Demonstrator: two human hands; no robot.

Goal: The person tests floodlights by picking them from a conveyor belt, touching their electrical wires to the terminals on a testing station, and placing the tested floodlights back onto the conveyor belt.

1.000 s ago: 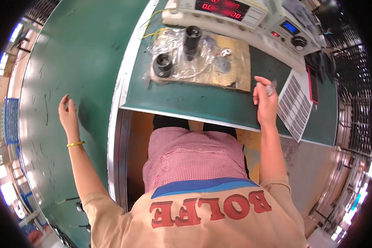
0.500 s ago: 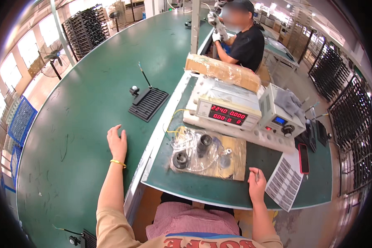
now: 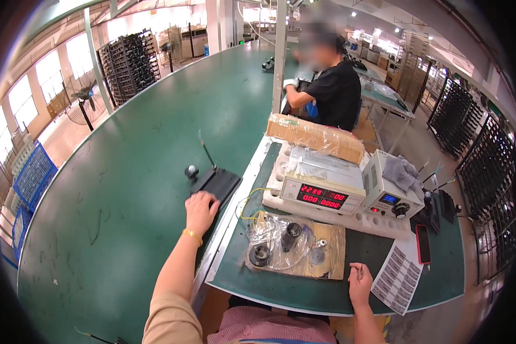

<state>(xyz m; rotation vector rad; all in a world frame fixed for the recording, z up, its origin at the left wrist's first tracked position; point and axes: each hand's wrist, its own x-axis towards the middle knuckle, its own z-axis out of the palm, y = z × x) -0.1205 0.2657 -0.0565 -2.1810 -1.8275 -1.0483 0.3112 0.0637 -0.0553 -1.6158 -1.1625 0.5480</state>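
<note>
Flat blk rect. fixture point(image 3: 226, 183) w/ thin dk leaning cable point(image 3: 207, 152); L hand point(image 3: 200, 213) at near edge, fingers part-bent; R hand point(image 3: 359, 284) curled; both grips unclear.

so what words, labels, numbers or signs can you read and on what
Meter: red digits, lit on its dark display, not copied out here.
Control box: blue screen, too small to read.
Sheet of paper: rows of print, too small to read.
</note>
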